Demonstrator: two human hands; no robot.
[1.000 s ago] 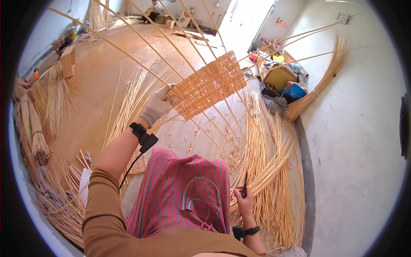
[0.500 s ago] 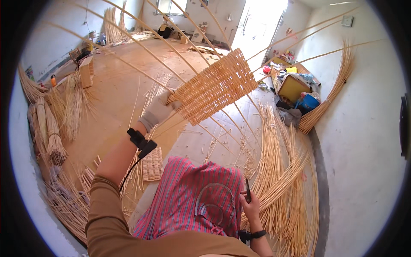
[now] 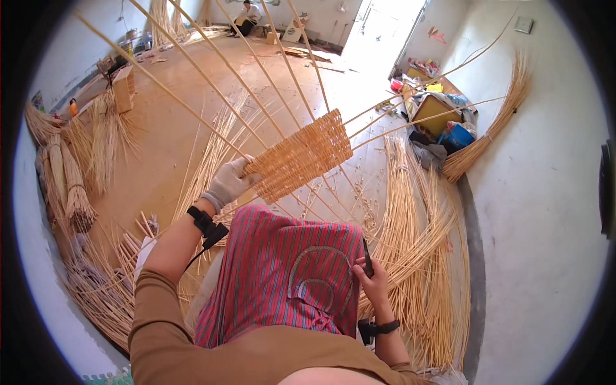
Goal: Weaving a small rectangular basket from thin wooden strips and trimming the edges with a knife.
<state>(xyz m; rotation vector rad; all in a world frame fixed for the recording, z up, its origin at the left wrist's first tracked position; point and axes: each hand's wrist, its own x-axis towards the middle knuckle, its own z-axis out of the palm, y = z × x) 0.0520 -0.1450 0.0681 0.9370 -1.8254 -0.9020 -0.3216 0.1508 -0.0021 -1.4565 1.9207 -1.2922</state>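
My left hand (image 3: pixel 232 181), in a pale glove, grips the left end of a woven wicker panel (image 3: pixel 301 151), which is tilted in the air above my lap. Long stakes (image 3: pixel 186 58) stick out from several sides of it. My right hand (image 3: pixel 371 276) is closed on a slim dark tool (image 3: pixel 367 255), possibly a knife, at the right side of my knee. A red striped cloth (image 3: pixel 256 269) with a grey stitched patch covers my lap.
Bundled canes (image 3: pixel 417 276) lie on the floor at right, more (image 3: pixel 74 186) along the left wall. Loose rods lie beyond my lap. A cluttered board (image 3: pixel 436 109) with a blue bucket (image 3: pixel 457 136) stands by the right wall. Another person (image 3: pixel 247 18) sits at the back near a doorway (image 3: pixel 378 35).
The woven panel in my left hand has come lower, closer to my lap, and its stakes have swung a little. My right hand still holds the dark tool beside my knee.
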